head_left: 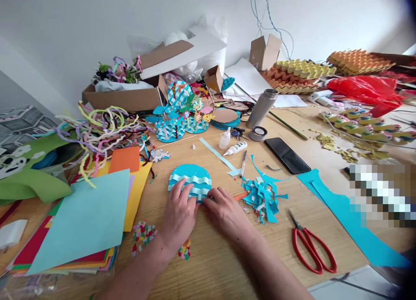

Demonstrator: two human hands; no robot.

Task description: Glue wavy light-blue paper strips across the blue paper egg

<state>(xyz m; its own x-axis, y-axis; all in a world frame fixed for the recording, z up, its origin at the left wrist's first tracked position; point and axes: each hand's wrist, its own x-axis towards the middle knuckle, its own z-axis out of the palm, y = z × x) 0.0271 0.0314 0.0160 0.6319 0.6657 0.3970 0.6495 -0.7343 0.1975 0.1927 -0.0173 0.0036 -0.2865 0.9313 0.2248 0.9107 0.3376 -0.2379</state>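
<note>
A round blue paper disc [191, 170] lies on the table, with pale wavy paper strips [203, 179] standing up in rows across it. My left hand [179, 211] rests over its lower left part, fingers pressing on the strips and thumb at the lower edge. At the lower right rim, my right hand [224, 211] has its fingers pinched together; whether they grip the disc or a strip's end is hidden. Blue paper scraps [261, 198] lie just right of my right hand. Small coloured paper dots [143, 235] sit beside my left wrist.
Red-handled scissors [313, 248], a phone [287, 154] and a blue paper offcut [351, 230] lie at right. Glue bottles [235, 148] and a steel flask [262, 108] stand beyond the disc. Coloured paper sheets [84, 217] and pipe cleaners [107, 131] cover the left.
</note>
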